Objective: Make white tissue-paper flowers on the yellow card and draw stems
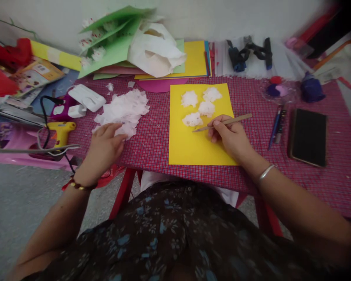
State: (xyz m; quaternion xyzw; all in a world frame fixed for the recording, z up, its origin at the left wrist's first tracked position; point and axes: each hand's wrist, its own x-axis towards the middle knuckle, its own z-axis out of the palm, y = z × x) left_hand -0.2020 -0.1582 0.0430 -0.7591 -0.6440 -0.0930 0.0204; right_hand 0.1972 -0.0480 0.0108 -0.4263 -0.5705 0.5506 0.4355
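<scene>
A yellow sheet (199, 150) lies on the checked tablecloth, with several white paper tufts (190, 98) on its upper half. My right hand (229, 134) is closed round a thin wooden stick (240, 118); its pointed end is over the sheet, just below the lowest tuft. To the left is a loose pile of small white paper pieces (125, 107). My left hand (107, 146) rests at the pile's lower edge with its fingers apart; whether a piece lies under the fingertips cannot be made out.
A yellow glue gun (61, 130) and a white power adapter (87, 97) are at the left. Green sheets (114, 50) and crumpled white paper (156, 48) lie at the back. Pens (276, 127) and a black box-like object (308, 136) are at the right.
</scene>
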